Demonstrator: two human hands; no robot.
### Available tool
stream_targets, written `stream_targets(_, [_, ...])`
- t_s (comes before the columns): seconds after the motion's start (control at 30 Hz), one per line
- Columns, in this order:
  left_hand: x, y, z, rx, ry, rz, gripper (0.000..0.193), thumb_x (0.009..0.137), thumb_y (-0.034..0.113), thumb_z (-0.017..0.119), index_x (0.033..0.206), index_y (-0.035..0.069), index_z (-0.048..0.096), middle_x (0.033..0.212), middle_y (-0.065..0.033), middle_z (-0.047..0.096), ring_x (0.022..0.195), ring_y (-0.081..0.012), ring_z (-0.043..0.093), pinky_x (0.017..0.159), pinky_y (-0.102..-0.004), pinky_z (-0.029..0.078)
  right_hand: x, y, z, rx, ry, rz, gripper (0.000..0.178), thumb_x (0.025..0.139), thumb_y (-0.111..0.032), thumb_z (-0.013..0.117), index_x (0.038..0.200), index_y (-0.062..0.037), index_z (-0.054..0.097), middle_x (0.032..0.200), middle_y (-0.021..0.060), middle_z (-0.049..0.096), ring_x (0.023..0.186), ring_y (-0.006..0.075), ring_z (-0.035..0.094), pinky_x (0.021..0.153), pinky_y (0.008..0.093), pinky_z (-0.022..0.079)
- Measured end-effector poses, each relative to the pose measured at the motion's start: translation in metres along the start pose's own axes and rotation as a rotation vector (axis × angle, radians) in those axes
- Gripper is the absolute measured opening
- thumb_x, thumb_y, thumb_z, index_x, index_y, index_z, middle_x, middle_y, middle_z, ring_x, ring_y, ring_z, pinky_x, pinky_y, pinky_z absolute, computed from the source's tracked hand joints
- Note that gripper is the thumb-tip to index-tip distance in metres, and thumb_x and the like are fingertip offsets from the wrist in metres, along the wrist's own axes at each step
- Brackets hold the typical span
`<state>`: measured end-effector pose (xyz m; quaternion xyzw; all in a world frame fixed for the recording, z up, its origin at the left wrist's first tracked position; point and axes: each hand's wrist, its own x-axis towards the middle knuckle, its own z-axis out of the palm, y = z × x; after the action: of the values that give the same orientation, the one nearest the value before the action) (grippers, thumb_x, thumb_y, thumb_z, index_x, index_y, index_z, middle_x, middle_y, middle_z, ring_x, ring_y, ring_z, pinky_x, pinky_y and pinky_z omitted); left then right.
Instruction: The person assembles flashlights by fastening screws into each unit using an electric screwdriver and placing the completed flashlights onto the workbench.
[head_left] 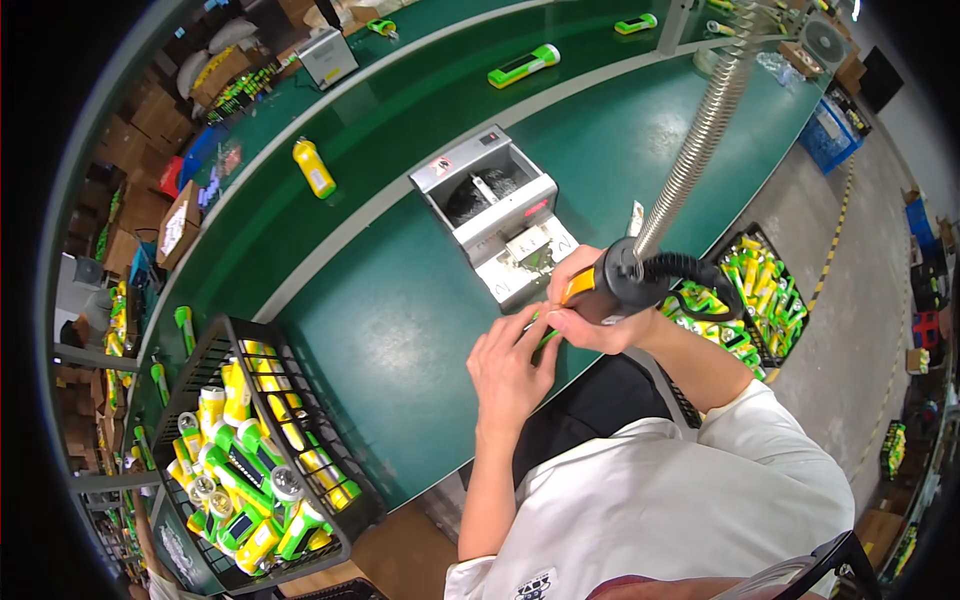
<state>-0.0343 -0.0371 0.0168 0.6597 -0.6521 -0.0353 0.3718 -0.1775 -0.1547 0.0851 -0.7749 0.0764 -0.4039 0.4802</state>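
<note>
My right hand [605, 328] is wrapped round an electric screwdriver [628, 280] with a dark body and an orange lever, hung from a coiled metal spring [700, 130]. Its tip is hidden by my fingers. Close against it, my left hand [508, 368] has its fingers closed on a small green piece [547, 339]; most of it is covered, so its kind does not show. Just beyond both hands stands a grey screw feeder [490, 205], with loose screws in its open tray and a pale block at its front.
A black basket [362, 518] heaped with green and yellow flashlights stands at the left. Another full basket [803, 318] is on the right. Beyond the green table [375, 370], a curved conveyor belt [410, 100] carries several flashlights [525, 66]. A black cable loops beside the screwdriver.
</note>
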Motion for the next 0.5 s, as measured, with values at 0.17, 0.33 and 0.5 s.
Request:
stream_targets(0.17, [0.001,0.008,0.0,-0.037,0.011,-0.01,0.027,0.077,0.015,0.082,0.103,0.008,0.075,0.106,-0.0036,0.073,0.093,-0.0243,0.068,0.075,-0.0388,0.052,-0.013,0.003,0.001,0.159,0.07,0.095,0.022,0.085,-0.001,0.074,0.101,-0.0022,0.059,0.089,0.006,0.064,0.077,0.0093,0.061,0.068,0.0271,0.05])
stream_targets(0.33, [-0.004,0.007,-0.003,0.024,-0.039,0.017,0.036,0.081,0.02,0.081,0.116,0.011,0.075,0.115,-0.0026,0.073,0.096,-0.023,0.069,0.076,-0.0387,0.053,-0.004,-0.014,0.005,0.056,0.12,0.096,0.012,0.084,-0.006,0.077,0.087,-0.0039,0.065,0.075,0.0019,0.065,0.07,0.0104,0.059,0.064,0.0283,0.048])
stream_targets(0.5, [-0.01,0.021,-0.031,0.13,-0.126,0.097,0.036,0.083,0.021,0.081,0.117,0.01,0.074,0.113,-0.0048,0.071,0.093,-0.0258,0.068,0.075,-0.0395,0.053,-0.015,-0.016,-0.008,0.199,0.225,-0.008,0.016,0.089,-0.003,0.071,0.1,-0.005,0.059,0.069,0.0035,0.06,0.061,0.0121,0.06,0.056,0.0284,0.047])
